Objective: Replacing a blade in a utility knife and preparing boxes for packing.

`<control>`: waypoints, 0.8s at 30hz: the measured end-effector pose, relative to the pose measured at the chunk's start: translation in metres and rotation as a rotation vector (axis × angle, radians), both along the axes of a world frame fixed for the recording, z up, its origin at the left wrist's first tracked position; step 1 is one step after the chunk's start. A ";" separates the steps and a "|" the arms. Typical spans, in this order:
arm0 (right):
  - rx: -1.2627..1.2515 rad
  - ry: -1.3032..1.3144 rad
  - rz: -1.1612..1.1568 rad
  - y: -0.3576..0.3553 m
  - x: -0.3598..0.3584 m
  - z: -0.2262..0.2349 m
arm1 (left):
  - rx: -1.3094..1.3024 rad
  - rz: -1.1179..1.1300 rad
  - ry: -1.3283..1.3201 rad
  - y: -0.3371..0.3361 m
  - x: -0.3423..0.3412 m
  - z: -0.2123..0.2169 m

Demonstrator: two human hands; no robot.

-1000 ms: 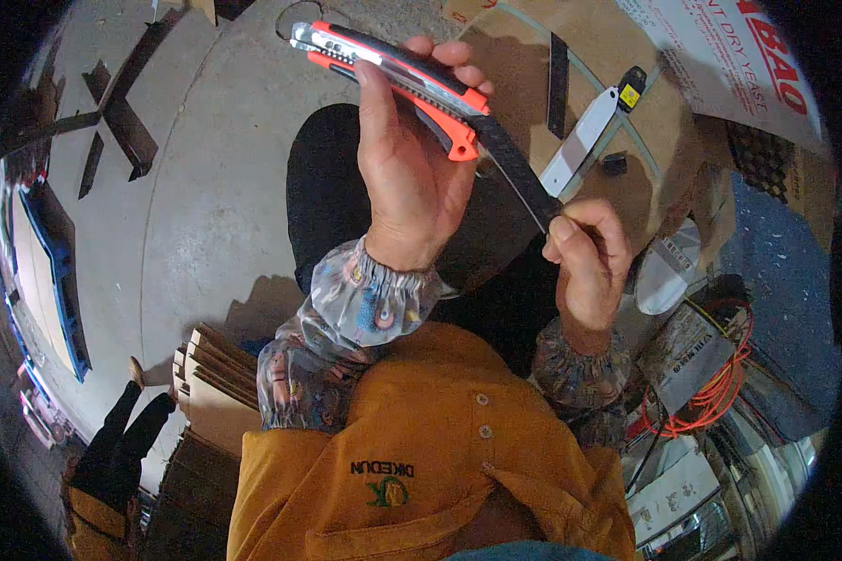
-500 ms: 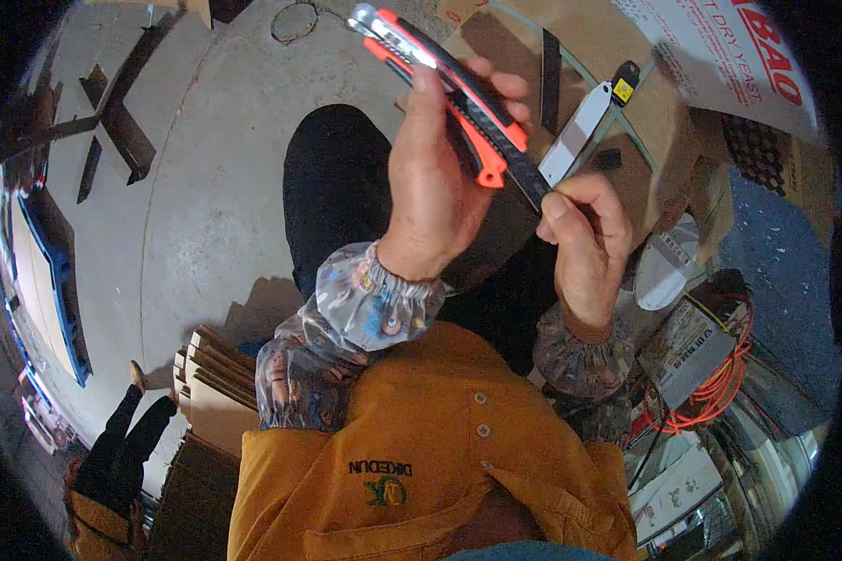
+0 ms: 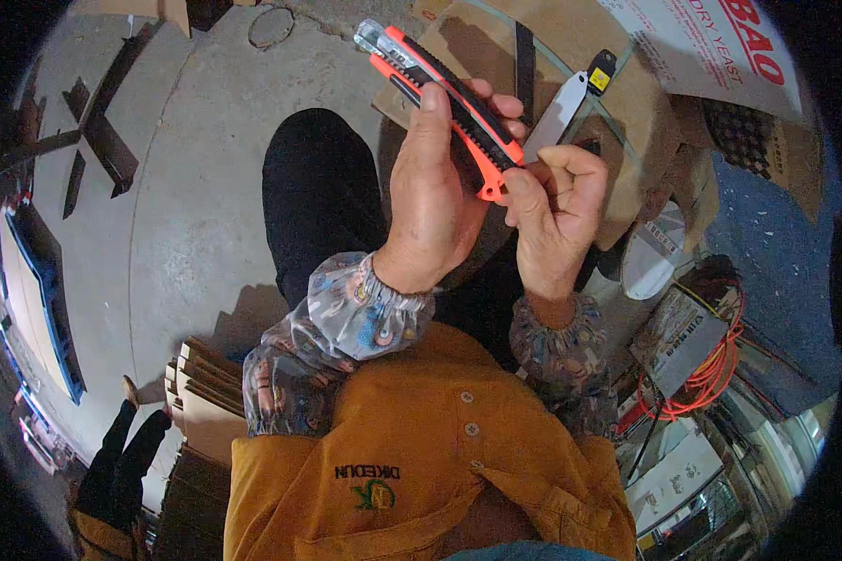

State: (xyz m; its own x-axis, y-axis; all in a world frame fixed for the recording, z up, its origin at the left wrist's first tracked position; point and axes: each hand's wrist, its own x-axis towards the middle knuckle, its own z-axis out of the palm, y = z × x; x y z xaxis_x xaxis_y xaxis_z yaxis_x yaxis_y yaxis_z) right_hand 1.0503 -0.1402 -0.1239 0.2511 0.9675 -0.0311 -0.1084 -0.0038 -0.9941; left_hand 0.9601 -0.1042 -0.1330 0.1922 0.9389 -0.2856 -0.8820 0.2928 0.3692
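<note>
My left hand (image 3: 435,187) is closed around a red-and-black utility knife (image 3: 458,103), tilted with its clear-tipped end up and to the left. Along its underside runs a second red-edged part with a small hole at the lower end. My right hand (image 3: 557,210) is closed, thumb and fingers pinched at the knife's lower end; what lies between the fingertips is mostly hidden. Just beyond it, a long flat white piece (image 3: 557,117) with a black-and-yellow end lies on the cardboard (image 3: 477,23).
A black strip (image 3: 524,70) lies on the cardboard, beside a printed white sack (image 3: 720,56). Right of me are a coiled orange cord (image 3: 716,379) and a blue-grey mat (image 3: 767,280). Stacked cardboard (image 3: 206,402) stands at left. Another person (image 3: 112,477) is at lower left.
My right hand has moved up and left against the knife's lower end. The dark strip that stuck out there has gone in or behind my fingers.
</note>
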 end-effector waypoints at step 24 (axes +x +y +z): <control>0.203 -0.163 -0.210 0.007 -0.016 -0.007 | 0.011 0.069 0.188 -0.010 0.011 0.005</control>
